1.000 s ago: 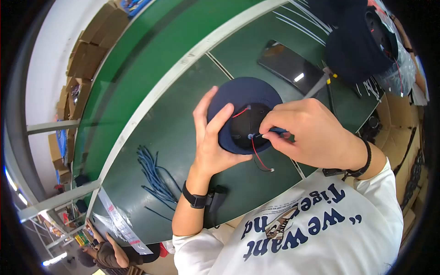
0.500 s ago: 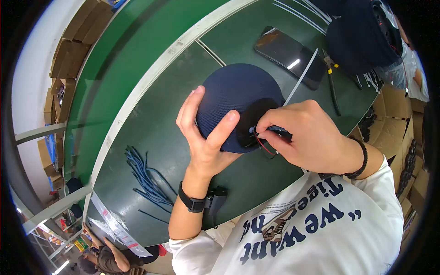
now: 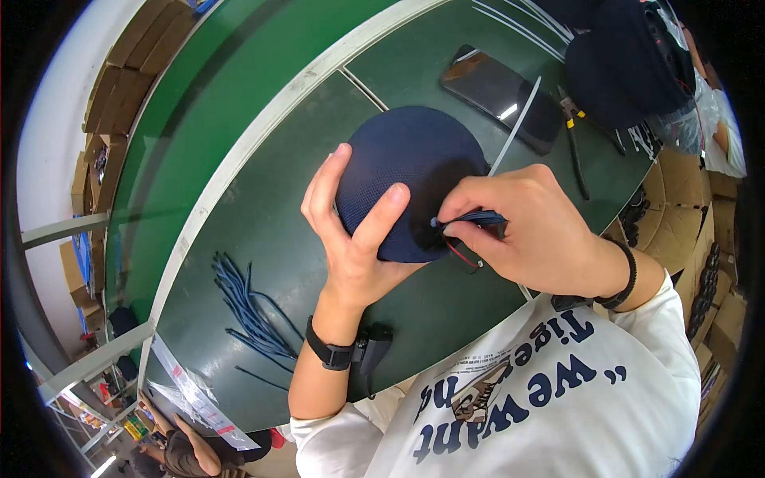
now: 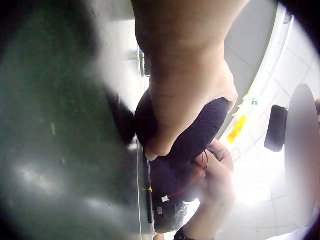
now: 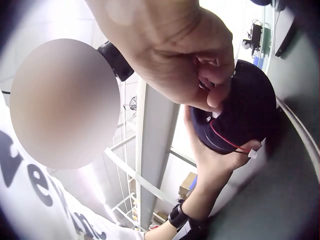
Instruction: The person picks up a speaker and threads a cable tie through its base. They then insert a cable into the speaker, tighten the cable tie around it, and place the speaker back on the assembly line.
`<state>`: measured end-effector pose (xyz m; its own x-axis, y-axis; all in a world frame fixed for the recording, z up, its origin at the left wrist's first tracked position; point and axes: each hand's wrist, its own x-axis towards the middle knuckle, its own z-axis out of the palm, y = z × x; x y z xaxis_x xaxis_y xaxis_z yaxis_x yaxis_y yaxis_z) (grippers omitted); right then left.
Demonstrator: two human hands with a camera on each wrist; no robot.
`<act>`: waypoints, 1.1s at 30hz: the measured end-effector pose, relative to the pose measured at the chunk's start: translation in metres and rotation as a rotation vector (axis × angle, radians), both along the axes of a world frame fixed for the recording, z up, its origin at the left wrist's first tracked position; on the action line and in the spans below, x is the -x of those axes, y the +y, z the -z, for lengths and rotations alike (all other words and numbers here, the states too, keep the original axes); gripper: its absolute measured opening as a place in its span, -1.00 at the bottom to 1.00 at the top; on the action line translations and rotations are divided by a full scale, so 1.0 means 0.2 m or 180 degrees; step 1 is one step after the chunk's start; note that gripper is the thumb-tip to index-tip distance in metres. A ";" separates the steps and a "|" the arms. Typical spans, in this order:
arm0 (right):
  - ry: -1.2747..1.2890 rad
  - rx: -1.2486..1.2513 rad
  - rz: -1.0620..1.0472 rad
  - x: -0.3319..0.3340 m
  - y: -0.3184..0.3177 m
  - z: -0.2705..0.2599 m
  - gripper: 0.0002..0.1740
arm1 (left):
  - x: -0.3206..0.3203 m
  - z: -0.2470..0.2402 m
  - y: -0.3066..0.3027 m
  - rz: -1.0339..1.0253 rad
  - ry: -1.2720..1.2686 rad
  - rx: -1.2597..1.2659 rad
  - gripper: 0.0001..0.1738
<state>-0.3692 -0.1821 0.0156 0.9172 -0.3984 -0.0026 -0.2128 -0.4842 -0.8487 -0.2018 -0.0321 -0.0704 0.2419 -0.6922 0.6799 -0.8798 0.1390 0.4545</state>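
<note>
My left hand grips a round navy fabric-covered body, fingers and thumb spread around its side. At the dark underside of the body, my right hand pinches a dark blue strip between thumb and fingers. A red wire with a small white connector hangs below the fingertips; in the left wrist view the red wire and white connector show more clearly. The right wrist view shows the right hand against the navy body. What lies inside the recess is hidden.
A bundle of blue strips lies left on the green table. Beyond the body are a black phone, a white strip, pliers and another navy body. Cardboard boxes stand at right.
The navy body has tilted in my left hand, so its dark recess is less visible and more fabric shows. The right hand keeps its pinch at the recess. The view has shifted slightly.
</note>
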 end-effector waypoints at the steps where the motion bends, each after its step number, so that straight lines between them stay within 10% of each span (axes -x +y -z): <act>1: -0.0005 0.0040 0.0054 0.00 0.00 0.01 -0.94 | 0.00 0.00 0.00 0.0001 -0.0027 0.0002 0.38; 24: -0.0321 0.0294 0.0179 0.01 0.06 0.04 -0.93 | 0.00 0.00 0.01 -0.0257 -0.0129 0.0035 0.41; 28: -0.1412 0.0390 0.0801 0.09 -0.08 -0.02 -0.89 | -0.04 -0.06 0.04 -0.0439 0.0318 0.0090 0.34; 33: -0.1881 0.2999 0.2365 0.37 -0.37 -0.10 -0.72 | -0.29 -0.20 -0.05 -0.1551 0.0711 0.0296 0.42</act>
<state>-0.4441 -0.2567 0.0357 0.2516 -0.4305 0.8668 -0.3986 -0.8622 -0.3126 -0.1432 -0.0417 -0.0308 0.6655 -0.4032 0.6282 -0.7357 -0.2124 0.6431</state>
